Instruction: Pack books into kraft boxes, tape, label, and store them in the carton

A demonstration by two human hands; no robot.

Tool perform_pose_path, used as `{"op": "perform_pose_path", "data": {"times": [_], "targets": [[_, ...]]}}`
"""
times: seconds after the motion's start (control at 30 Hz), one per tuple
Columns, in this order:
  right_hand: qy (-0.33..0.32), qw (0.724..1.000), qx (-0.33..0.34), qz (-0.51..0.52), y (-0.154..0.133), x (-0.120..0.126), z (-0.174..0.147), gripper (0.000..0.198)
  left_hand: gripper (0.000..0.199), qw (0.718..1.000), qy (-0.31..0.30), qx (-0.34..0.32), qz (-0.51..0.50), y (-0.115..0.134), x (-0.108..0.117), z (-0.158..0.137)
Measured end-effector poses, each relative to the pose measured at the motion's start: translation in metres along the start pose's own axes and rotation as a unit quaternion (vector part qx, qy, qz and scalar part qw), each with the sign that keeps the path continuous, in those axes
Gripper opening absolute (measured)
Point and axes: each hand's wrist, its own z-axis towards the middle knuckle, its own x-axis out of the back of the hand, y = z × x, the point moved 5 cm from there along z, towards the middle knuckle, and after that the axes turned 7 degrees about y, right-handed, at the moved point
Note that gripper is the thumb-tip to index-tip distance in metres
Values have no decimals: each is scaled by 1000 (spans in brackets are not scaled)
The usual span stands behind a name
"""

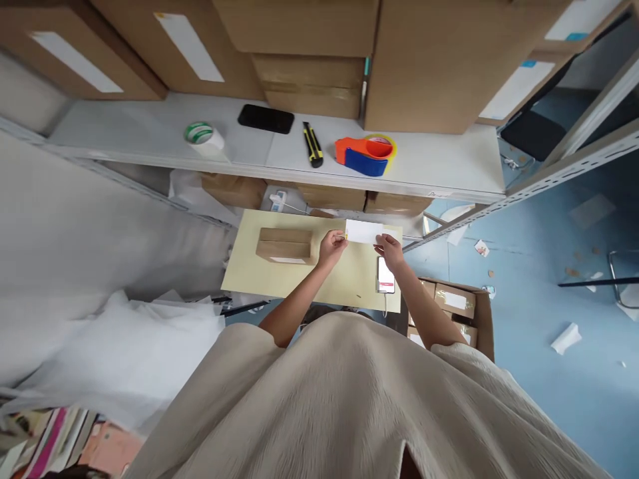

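Note:
A white paper label [363, 231] is stretched between my two hands above the far right part of the pale yellow table [244, 266]. My left hand [332, 247] pinches its left end, and my right hand [390, 251] grips the right end. To the left of my left hand lies a closed cardboard box [284, 245] with a white strip on its front side. Below my right hand, a phone [386, 275] with a lit screen rests on the table, a cable running from its lower end.
The shelf [274, 156] above carries a tape roll [204, 138], a black phone [266, 118], a box cutter [313, 144], an orange-blue tape dispenser [365, 155] and large cartons [429, 66]. An open carton [482, 326] holding several boxes stands right; white plastic sacks [114, 352] lie left.

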Motion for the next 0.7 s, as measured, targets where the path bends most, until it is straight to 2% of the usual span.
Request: {"op": "perform_pose_path", "data": {"times": [0.17, 0.23, 0.3, 0.37, 0.43, 0.5, 0.6, 0.7], "targets": [[-38, 998, 21, -40, -4, -62, -24, 53, 38, 999, 39, -8, -7, 16, 76, -7], [-23, 995, 50, -81, -6, -88, -37, 50, 37, 998, 49, -24, -6, 23, 106, -10], [22, 984, 120, -130, -13, -114, -55, 50, 37, 997, 56, -46, -9, 31, 136, -14], [40, 961, 217, -168, -23, -146, -79, 51, 38, 996, 60, -62, -16, 39, 165, -17], [-9, 937, 296, -187, -31, -186, -107, 43, 39, 996, 53, -68, -26, 44, 192, -19], [-87, 919, 331, -194, -32, -227, -133, 34, 43, 996, 36, -73, -42, 47, 217, -20], [-160, 912, 323, -196, -25, -279, -161, 30, 45, 995, 19, -80, -59, 50, 252, -22], [-174, 919, 295, -194, -13, -314, -177, 30, 42, 994, 21, -86, -59, 49, 285, -23]]}}
